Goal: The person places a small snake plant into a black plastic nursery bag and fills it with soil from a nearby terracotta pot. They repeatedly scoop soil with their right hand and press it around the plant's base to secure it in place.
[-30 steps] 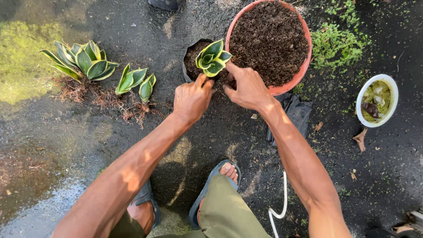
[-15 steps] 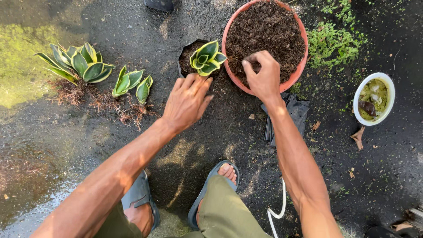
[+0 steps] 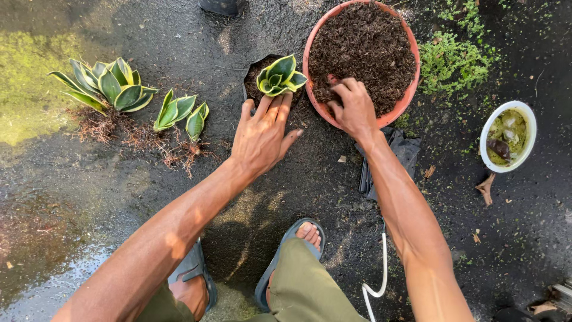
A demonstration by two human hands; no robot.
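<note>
Wet dark ground; left hand (image 3: pixel 260 136) spread beside the bag (image 3: pixel 257 80), right hand (image 3: pixel 353 109) pinching soil (image 3: pixel 366 45); scoop generously.

Small potted plant and bowl of soil

A small black pot (image 3: pixel 257 83) holds an upright rosette plant (image 3: pixel 279 76) with green, yellow-edged leaves, set in dark soil on the ground. Just to its right, a wide terracotta-coloured bowl (image 3: pixel 411 89) is full of loose dark brown soil (image 3: pixel 363 48).
</note>
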